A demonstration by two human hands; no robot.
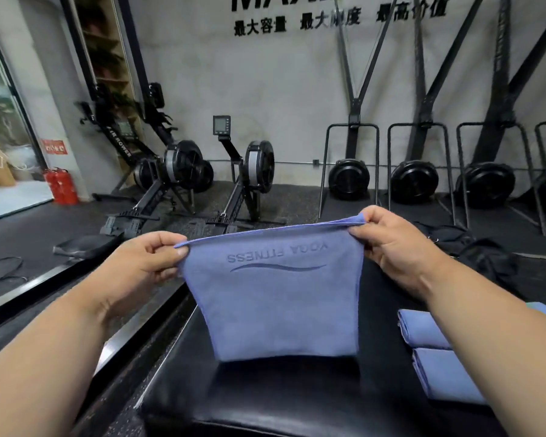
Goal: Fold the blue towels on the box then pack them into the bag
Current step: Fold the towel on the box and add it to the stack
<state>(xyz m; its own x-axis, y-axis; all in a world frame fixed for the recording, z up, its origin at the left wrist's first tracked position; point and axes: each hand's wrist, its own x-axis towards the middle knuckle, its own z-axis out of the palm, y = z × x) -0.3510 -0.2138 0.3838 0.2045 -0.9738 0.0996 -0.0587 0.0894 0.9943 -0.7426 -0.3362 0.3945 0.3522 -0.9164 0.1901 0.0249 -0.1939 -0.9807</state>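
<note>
A blue towel (278,298) with "YOGA FITNESS" embossed on it hangs doubled over above the black padded box (265,398). My left hand (152,257) pinches its upper left corner. My right hand (388,234) pinches the upper right corner. The towel's lower edge reaches down to the box top. Two folded blue towels (435,351) lie side by side on the box at the right, partly behind my right forearm. A black bag (473,247) sits on the floor beyond the box at the right.
Black rowing machines (183,171) stand on the dark rubber floor ahead, and ski trainers (350,178) line the back wall. Red fire extinguishers (62,186) stand at the left by a glass door. A metal-edged step (76,279) runs along the box's left.
</note>
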